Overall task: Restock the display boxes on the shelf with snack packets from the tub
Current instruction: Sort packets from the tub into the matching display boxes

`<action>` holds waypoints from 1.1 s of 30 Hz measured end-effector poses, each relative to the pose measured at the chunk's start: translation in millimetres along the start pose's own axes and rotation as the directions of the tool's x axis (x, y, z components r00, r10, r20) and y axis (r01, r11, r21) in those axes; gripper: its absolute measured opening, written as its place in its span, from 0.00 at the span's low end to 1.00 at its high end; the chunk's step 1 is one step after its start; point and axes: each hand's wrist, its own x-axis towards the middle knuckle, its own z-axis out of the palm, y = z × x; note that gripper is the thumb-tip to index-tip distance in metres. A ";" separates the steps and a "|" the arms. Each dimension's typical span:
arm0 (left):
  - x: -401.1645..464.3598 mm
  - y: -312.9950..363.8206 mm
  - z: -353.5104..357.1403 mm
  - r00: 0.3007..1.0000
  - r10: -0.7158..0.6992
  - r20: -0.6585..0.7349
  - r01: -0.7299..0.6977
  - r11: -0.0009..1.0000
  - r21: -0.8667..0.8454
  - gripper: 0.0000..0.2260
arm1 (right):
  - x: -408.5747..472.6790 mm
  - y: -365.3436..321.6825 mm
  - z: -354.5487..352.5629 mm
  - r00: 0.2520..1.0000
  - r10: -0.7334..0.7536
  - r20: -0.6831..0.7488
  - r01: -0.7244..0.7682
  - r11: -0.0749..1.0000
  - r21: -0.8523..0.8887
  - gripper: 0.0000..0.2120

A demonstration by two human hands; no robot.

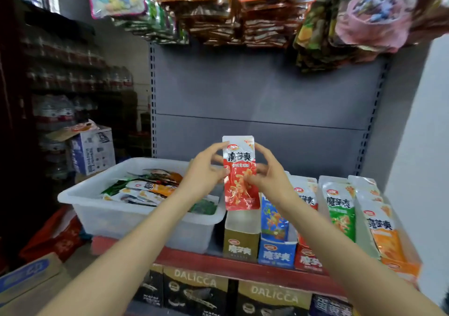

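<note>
Restocking was partway: both hands, left hand [206, 169] and right hand [269, 174], held one red packet [240, 182] upright above the red display box [307, 258] at five o'clock; tub [136, 216] at nine o'clock still held many packets

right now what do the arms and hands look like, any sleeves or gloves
Both arms are bare from the bottom edge of the picture up to the wrists: no sleeves in view. The left hand and right hand wear no gloves, and no rings, watch or bands show.
</note>
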 end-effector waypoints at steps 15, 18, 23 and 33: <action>35.7 31.5 156.8 0.969 0.134 0.208 -0.161 0.980 0.118 0.36 | -20.3 43.5 -140.1 0.963 -0.080 -0.257 -0.030 0.916 -0.400 0.43; 38.2 24.3 161.4 0.966 0.129 0.225 -0.175 0.964 0.199 0.36 | -16.0 53.2 -144.8 0.974 -0.109 -0.196 -0.022 0.824 -0.567 0.46; 40.3 6.7 164.9 0.959 0.169 0.228 -0.257 0.861 0.438 0.23 | -11.4 60.5 -147.1 0.989 -0.094 -0.117 -0.027 0.654 -0.756 0.24; 42.6 4.9 169.9 0.974 0.159 0.162 -0.227 0.701 0.676 0.15 | -2.9 64.0 -140.4 0.986 -0.113 -0.119 -0.079 0.310 -0.948 0.12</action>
